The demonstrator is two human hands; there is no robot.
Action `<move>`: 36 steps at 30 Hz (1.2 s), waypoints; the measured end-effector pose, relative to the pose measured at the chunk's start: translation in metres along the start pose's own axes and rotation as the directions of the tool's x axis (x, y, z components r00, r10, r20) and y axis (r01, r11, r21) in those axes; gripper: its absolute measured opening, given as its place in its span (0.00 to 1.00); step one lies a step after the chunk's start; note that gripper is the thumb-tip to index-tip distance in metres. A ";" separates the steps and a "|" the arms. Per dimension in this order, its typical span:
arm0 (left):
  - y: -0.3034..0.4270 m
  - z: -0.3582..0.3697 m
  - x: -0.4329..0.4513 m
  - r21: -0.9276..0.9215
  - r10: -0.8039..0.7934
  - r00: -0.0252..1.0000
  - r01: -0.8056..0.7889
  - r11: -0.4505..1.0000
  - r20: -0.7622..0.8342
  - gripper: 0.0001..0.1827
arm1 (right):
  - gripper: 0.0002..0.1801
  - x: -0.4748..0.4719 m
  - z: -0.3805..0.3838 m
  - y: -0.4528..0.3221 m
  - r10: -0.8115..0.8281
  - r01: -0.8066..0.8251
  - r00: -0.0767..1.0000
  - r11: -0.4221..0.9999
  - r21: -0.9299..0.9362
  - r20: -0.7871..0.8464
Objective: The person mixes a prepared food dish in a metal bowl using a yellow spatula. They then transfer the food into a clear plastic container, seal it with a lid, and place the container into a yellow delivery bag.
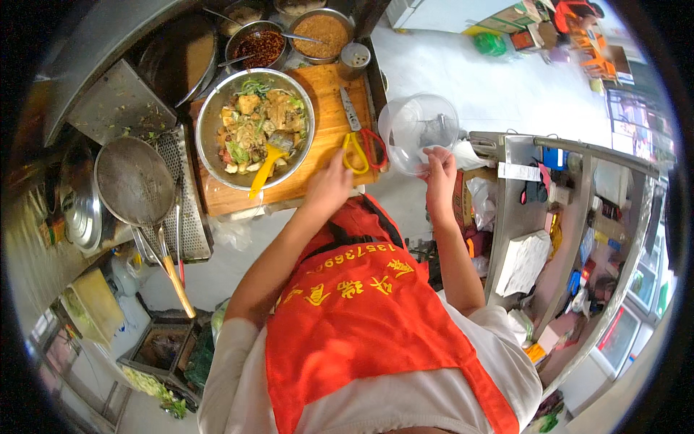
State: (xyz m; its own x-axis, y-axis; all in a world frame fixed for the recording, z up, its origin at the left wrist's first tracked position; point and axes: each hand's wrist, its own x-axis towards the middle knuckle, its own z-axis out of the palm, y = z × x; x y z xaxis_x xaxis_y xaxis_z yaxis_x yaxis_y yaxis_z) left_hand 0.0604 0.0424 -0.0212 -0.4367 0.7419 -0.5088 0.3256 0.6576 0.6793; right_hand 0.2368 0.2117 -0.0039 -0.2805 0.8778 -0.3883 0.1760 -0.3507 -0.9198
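Note:
My right hand (440, 176) pinches the rim of a clear plastic bowl (415, 116), held past the right edge of a wooden cutting board (331, 116). Over the board's near edge is my left hand (332, 185), blurred, its fingers beside the yellow loop of a pair of scissors (353, 122). Whether it touches the scissors I cannot tell. These have one yellow and one red handle, and their blades point away from me. Left of them on the board stands a steel mixing bowl (201, 133) of mixed food with greens and tofu-like pieces. A yellow spatula (264, 174) leans in it.
Behind the board are bowls of chili oil (257, 48) and brown crumbs (321, 33), a metal shaker (355, 56) and a large pot (203, 59). A mesh strainer (134, 180) juts its handle toward me at left. Metal shelving (509, 217) stands close at right.

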 end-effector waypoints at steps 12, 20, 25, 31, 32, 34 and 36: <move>0.029 0.064 0.088 0.101 -0.267 0.934 0.297 0.950 -0.236 0.40 | 0.15 0.044 -0.015 -0.019 0.063 -0.072 0.981 0.996 0.044 0.184; 0.027 -0.090 -0.082 -0.276 -0.167 0.986 0.156 0.948 -0.015 0.24 | 0.11 0.035 0.007 0.009 0.043 -0.055 0.945 0.998 0.029 0.324; -0.025 -0.185 -0.059 0.743 -0.392 0.909 0.361 0.563 -0.144 0.23 | 0.09 0.013 0.041 0.034 0.086 0.067 0.918 0.928 -0.367 0.387; -0.049 -0.162 0.015 0.919 -0.312 0.950 0.098 0.382 0.029 0.14 | 0.10 -0.005 0.060 0.062 -0.014 0.202 0.931 0.852 -0.483 0.364; -0.055 -0.157 0.015 0.910 -0.248 0.968 0.084 0.407 0.022 0.14 | 0.11 0.000 0.059 0.083 0.003 0.160 0.938 0.882 -0.442 0.346; -0.057 -0.169 0.008 0.871 -0.232 0.971 0.062 0.487 0.061 0.13 | 0.09 -0.004 0.060 0.082 0.017 0.112 0.954 0.907 -0.407 0.299; -0.044 -0.187 -0.011 0.843 -0.203 0.978 0.066 0.534 0.052 0.12 | 0.09 -0.015 0.062 0.057 0.102 -0.017 0.961 0.950 -0.313 0.257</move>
State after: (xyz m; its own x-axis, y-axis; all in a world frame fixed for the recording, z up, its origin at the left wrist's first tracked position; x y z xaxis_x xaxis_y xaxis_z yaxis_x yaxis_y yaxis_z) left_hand -0.1057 -0.0192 0.0532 -0.4493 0.5985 -0.6633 0.8518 0.5108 -0.1161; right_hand 0.1925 0.1588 -0.0541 -0.4938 0.7242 -0.4814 0.4669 -0.2462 -0.8494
